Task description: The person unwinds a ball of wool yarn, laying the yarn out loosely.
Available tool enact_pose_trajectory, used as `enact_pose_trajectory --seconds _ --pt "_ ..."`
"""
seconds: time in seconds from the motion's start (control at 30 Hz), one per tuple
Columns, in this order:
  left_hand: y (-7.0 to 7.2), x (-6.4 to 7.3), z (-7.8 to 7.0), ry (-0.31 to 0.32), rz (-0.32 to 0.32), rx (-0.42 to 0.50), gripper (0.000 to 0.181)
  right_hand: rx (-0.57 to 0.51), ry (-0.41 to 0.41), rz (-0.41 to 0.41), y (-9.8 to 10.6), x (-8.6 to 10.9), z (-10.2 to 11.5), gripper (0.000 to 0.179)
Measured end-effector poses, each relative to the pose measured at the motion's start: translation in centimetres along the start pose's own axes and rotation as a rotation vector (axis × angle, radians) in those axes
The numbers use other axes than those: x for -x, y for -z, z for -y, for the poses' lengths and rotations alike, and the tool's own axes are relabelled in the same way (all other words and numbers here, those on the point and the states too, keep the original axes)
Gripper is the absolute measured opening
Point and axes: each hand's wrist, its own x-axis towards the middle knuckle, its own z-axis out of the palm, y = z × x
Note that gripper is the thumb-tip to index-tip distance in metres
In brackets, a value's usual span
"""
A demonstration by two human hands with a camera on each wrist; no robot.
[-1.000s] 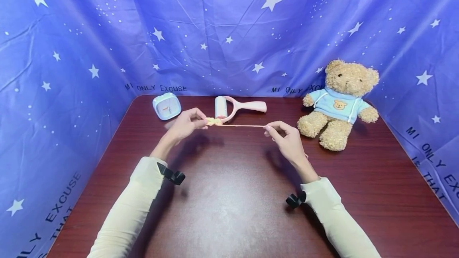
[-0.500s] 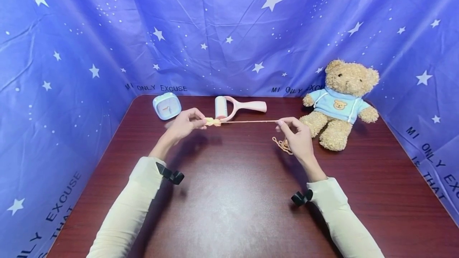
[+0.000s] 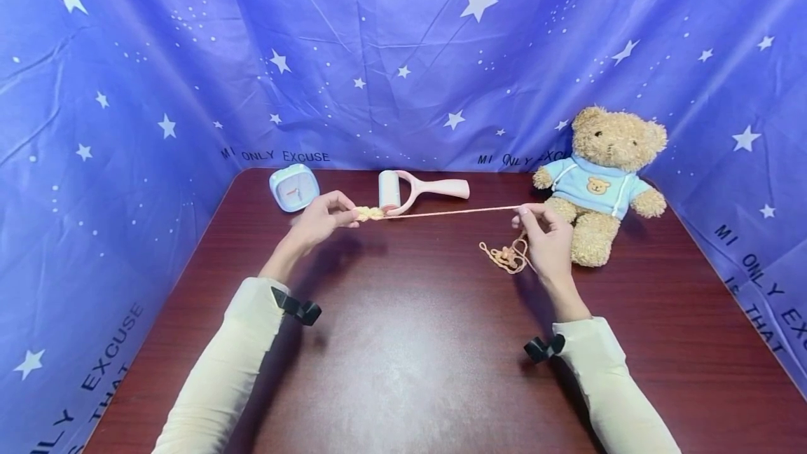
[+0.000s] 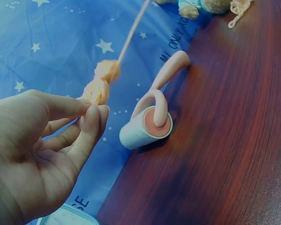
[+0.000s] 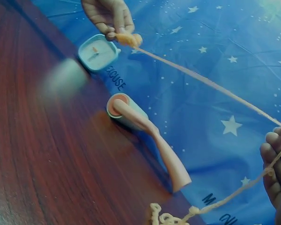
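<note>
My left hand (image 3: 321, 219) pinches a small peach-yellow piece of crochet (image 4: 99, 86) between thumb and forefinger, raised above the table. From its far end a peach yarn strand (image 3: 454, 212) stretches nearly straight to my right hand (image 3: 550, 233), which pinches it between thumb and fingertips. Below that hand the yarn trails down to a loose, tangled pile (image 3: 506, 256) on the tabletop. In the right wrist view only the fingers (image 5: 271, 164) of my right hand show at the edge, with yarn running down from them.
Behind the strand, a pink-handled lint roller (image 3: 441, 188) lies on the dark red table (image 3: 403, 342). A light blue square clock (image 3: 294, 188) stands at the back left. A teddy bear (image 3: 589, 184) in a blue sweater sits right of my right hand. A starry blue curtain (image 3: 378, 33) encloses the table.
My right hand has moved right, towards the bear, lengthening the strand between the hands. The tangled yarn pile has come into view. My left hand has shifted only slightly left.
</note>
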Motion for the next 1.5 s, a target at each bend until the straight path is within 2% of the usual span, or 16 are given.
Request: enact_pose_trajectory --seconds 0.1,0.2,0.43,0.7,0.87,1.1,1.27,1.33,1.4,1.5 --pt "0.1 0.0 0.1 0.002 0.002 -0.005 0.018 -0.076 -0.002 -0.057 0.6 -0.4 -0.2 0.016" --pt "0.2 0.0 0.3 -0.002 0.001 -0.007 0.018 -0.105 0.017 -0.109 1.0 -0.6 -0.3 0.013" --pt "0.3 -0.2 0.3 -0.012 0.000 -0.002 0.017 -0.157 0.044 -0.177 1.7 -0.7 -0.5 0.023" --pt "0.6 0.0 0.4 -0.009 -0.017 -0.007 0.017 -0.122 0.018 -0.285 2.5 -0.9 -0.7 0.012" --pt "0.9 0.1 0.5 -0.004 -0.023 -0.028 0.017 -0.138 -0.008 -0.312 2.9 -0.8 -0.9 0.009" --pt "1.2 0.1 0.3 -0.009 -0.055 -0.059 0.015 -0.064 -0.056 -0.346 3.6 -0.8 -1.0 0.010" --pt "1.4 0.1 0.3 -0.002 -0.065 -0.056 0.014 -0.059 -0.074 -0.364 4.0 -0.7 -0.8 0.013" --pt "1.5 0.0 0.3 -0.004 -0.063 -0.050 0.015 -0.027 -0.072 -0.350 4.1 -0.6 -0.8 0.013" --pt "1.4 0.0 0.3 -0.007 -0.062 -0.044 0.016 0.060 -0.073 -0.316 4.3 -0.5 -1.0 0.011" --pt "1.3 0.0 0.3 -0.014 -0.061 -0.039 0.016 0.311 -0.076 -0.236 4.7 -0.2 -1.5 0.013"
